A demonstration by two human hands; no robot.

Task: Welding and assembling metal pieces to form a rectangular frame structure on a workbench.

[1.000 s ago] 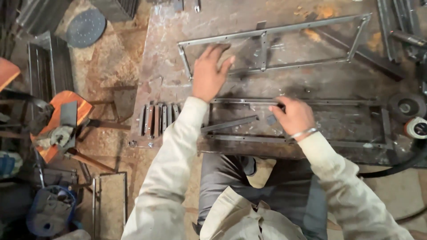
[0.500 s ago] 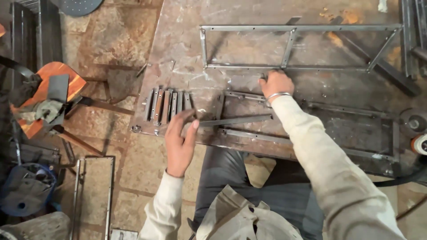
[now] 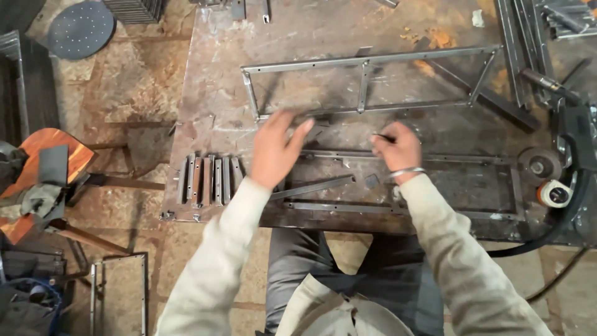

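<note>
While left hand (image 3: pixel 277 149) hovers open, right hand (image 3: pixel 398 149) pinches thin dark stick (image 3: pixel 384 138) over flat frame (image 3: pixel 435 158)

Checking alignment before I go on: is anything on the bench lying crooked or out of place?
One thing: a loose steel bar lies slanted across the near frame, below the left hand, while the frame's rails run straight. The short pieces at the bench's left edge sit in a neat row.

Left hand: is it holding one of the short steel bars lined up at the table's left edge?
No. The left hand is open and empty, right of the short steel bars.
</note>
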